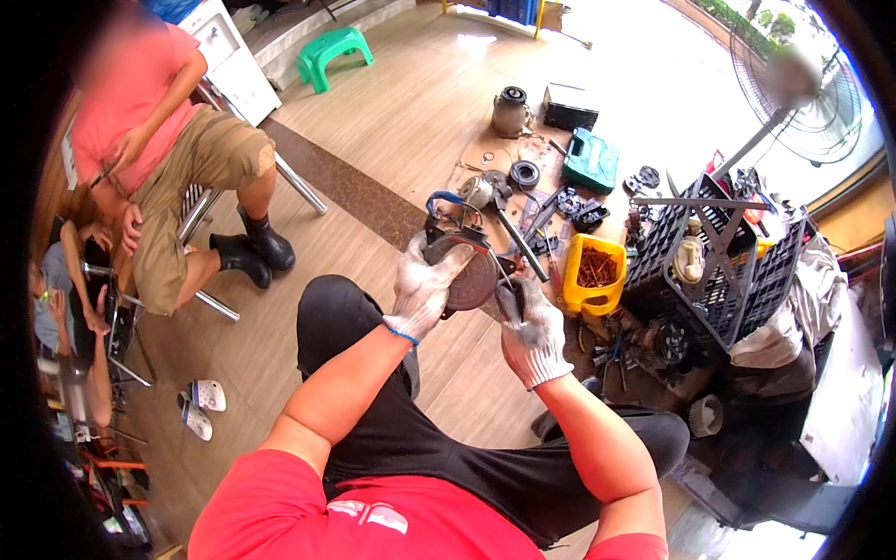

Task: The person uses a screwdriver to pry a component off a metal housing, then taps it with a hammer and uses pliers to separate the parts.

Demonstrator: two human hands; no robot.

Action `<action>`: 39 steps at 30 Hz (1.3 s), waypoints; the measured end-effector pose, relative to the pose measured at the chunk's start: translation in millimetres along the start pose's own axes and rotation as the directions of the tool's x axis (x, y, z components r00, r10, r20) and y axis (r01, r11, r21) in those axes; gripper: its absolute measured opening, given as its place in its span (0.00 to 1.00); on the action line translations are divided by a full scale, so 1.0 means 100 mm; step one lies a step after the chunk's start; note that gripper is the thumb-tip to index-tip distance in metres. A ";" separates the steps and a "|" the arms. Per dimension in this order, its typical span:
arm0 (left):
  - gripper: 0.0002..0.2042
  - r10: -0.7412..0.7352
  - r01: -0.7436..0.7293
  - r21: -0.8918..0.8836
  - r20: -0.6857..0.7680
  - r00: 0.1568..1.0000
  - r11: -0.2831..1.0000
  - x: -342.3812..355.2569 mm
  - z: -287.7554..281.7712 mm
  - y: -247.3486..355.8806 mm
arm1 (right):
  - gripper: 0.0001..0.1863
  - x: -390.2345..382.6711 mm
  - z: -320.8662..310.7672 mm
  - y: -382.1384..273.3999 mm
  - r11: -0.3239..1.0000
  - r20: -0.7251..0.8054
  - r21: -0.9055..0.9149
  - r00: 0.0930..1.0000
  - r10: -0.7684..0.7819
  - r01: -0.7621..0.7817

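My left hand [425, 285], in a white work glove, grips a round dark device [471, 280] with a bracket and a blue piece at its top. My right hand [525, 317], also gloved and dirty at the fingers, is closed on a thin metal tool [504, 275] that reaches the right side of the device. Just beyond them, a dark bar [518, 238] and a silvery motor-like part [476, 191] lie among small parts on cardboard [490, 154].
Seated people [149, 140] are at the left, near slippers [201, 406]. A green stool [336, 51] stands behind. Rightward are a teal case [588, 163], a metal jar [511, 112], a yellow container of rusty pieces [595, 275], black crates [695, 280] and a standing fan [793, 79].
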State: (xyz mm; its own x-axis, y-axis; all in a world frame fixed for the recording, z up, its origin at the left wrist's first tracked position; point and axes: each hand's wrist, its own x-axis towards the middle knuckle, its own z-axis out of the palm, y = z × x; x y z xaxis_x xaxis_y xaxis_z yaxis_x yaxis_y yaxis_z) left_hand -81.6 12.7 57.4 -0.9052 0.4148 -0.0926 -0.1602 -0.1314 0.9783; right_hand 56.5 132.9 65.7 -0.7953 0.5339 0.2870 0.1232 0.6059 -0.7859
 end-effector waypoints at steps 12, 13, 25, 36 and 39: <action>0.25 0.000 -0.003 -0.020 -0.132 0.991 1.000 0.07 0.07 -0.14 | 0.10 0.11 0.18 0.07 0.978 0.093 -0.004 0.974 0.206 -0.206; 0.25 -0.012 0.005 -0.055 -0.132 0.991 0.999 0.09 0.03 -0.16 | 0.11 0.14 0.15 0.09 0.990 0.106 -0.038 0.985 0.137 -0.134; 0.22 0.043 0.026 -0.408 0.160 0.986 0.913 0.04 -0.21 0.01 | 0.16 0.10 -0.42 -0.28 0.898 0.199 -0.361 0.962 -0.189 0.251; 0.27 0.107 0.156 -0.525 0.435 0.894 0.837 0.05 -0.55 -0.11 | 0.15 0.00 -0.88 -0.69 0.929 0.312 -0.257 0.933 -0.181 0.266; 0.32 0.064 0.292 -0.577 0.516 0.854 0.763 0.10 -0.69 -0.20 | 0.14 0.00 -0.95 -0.71 0.926 0.283 -0.237 0.933 -0.222 0.292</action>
State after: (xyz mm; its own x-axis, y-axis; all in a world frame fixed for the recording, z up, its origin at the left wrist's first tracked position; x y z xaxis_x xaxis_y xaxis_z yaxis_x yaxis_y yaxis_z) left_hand -114.7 -42.7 24.4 -0.5801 0.8107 0.0794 -0.6136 -0.4990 0.6120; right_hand 104.6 145.6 173.5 -0.9374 0.1970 0.2871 0.0226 0.8573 -0.5143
